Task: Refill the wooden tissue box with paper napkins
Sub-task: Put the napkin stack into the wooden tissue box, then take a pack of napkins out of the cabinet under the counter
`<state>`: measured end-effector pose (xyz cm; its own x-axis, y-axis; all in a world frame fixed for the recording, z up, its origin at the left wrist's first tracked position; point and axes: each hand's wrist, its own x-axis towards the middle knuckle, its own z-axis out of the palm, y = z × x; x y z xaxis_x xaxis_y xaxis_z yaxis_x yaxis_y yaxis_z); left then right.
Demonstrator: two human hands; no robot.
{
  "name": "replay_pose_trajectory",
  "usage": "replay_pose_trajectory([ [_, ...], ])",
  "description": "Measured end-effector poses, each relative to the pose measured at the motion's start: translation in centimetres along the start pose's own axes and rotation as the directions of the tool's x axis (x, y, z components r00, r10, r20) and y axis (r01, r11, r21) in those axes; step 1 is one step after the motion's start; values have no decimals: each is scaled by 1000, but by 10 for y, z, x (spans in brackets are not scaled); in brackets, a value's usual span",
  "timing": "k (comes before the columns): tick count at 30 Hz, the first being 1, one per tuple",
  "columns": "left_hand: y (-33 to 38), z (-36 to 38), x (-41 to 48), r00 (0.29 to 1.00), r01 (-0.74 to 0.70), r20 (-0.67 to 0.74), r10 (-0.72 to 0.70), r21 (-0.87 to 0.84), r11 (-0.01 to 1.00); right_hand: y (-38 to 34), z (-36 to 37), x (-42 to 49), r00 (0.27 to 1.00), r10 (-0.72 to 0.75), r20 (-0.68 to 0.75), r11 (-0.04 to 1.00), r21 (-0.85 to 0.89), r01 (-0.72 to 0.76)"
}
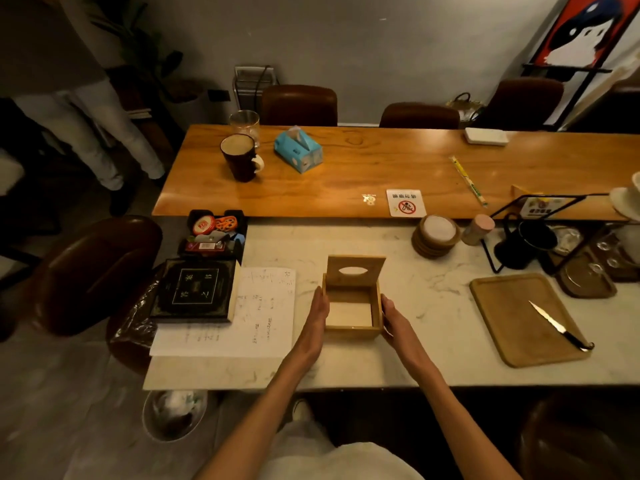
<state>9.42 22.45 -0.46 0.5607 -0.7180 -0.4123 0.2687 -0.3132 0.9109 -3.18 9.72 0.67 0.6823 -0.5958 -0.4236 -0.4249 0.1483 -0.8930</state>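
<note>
Nearest, the left hand and right hand lie flat against opposite side walls of the wooden tissue box, fingers extended rather than pinching, probably steadying it for filling. Between them it sits on the marble counter, mouth upward. Its hinged lid stands open on the far side, oval slot facing the person. White napkins seem to lie inside. Farther off, beyond the left hand, a blue tissue pack rests on the wooden table.
</note>
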Motion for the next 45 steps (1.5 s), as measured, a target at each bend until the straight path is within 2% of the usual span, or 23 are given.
replay_pose_trajectory([
  [1, -6, 3, -5, 999, -9, -48, 10, 32, 999, 13, -2, 0, 1000, -19, -2, 995, -94, 19],
  [2, -14, 5, -11, 993, -24, -113, 31, 63, 998, 30, -4, -1, 1000, -14, -12, 964, -265, 10],
  [3, -25, 8, -18, 982, -40, -181, 57, 98, 994, 48, -8, -2, 1000, 14, -28, 872, -490, -26],
  [4, -39, 10, -23, 968, -39, -238, 78, 165, 985, 66, -13, -5, 998, 48, -41, 737, -673, -63],
  [6, -69, 10, -31, 954, 62, -293, 69, 414, 908, 96, -20, -15, 998, 57, -36, 506, -860, -60],
  [7, -86, 9, -36, 953, 120, -294, 73, 589, 799, 107, -22, -21, 999, 29, -24, 445, -895, -34],
  [9, -116, 11, -43, 949, 131, -255, 184, 853, 505, 119, -22, -26, 999, -36, -22, 414, -910, -5],
  [10, -125, 13, -43, 933, 122, -245, 263, 905, 409, 125, -22, -24, 997, -73, -39, 415, -910, -6],
  [11, -129, 16, -42, 908, 122, -252, 335, 924, 363, 129, -23, -20, 991, -117, -62, 407, -913, -9],
  [14, -134, 20, -28, 854, 160, -272, 443, 948, 274, 136, -22, -12, 968, -230, -100, 332, -943, -18],
  [17, -154, 18, -24, 818, 136, -218, 532, 973, 189, 153, -18, -10, 941, -310, -138, 335, -942, -27],
  [21, -163, 19, -25, 771, 122, -192, 607, 980, 155, 162, -16, -11, 910, -385, -153, 297, -954, -35],
  [23, -163, 20, -27, 741, 90, -184, 646, 980, 176, 163, -11, -15, 888, -424, -179, 300, -953, -49],
  [26, -169, 21, -28, 647, 22, -146, 748, 985, 174, 171, -4, -13, 788, -565, -246, 327, -943, -61],
  [28, -175, 23, -19, 547, 0, -180, 818, 977, 215, 174, -1, -3, 668, -687, -286, 399, -917, 18],
  [30, -181, 24, -10, 421, -16, -196, 886, 975, 223, 181, 2, 7, 474, -821, -318, 418, -900, 120],
  [33, -191, 25, 5, 220, -24, -193, 956, 979, 203, 193, 2, 22, 143, -928, -345, 370, -902, 224],
  [34, -193, 25, 11, 151, -27, -200, 968, 978, 206, 197, 1, 28, 55, -934, -354, 356, -899, 256],
  [36, -195, 26, 19, 49, -46, -217, 975, 975, 219, 203, -2, 39, -64, -927, -369, 335, -893, 301],
  [37, -196, 25, 22, 25, -48, -237, 971, 970, 238, 203, -2, 44, -101, -920, -378, 333, -891, 309],
  [39, -197, 25, 22, 26, -60, -270, 962, 961, 271, 204, 2, 48, -112, -905, -410, 364, -885, 292],
  [42, -203, 24, 14, 78, -62, -227, 971, 971, 232, 210, 4, 44, -65, -915, -397, 370, -894, 251],
  [45, -201, 21, 1, 151, -171, -151, 977, 969, 177, 212, 8, 25, 30, -927, -374, 356, -851, 387],
])
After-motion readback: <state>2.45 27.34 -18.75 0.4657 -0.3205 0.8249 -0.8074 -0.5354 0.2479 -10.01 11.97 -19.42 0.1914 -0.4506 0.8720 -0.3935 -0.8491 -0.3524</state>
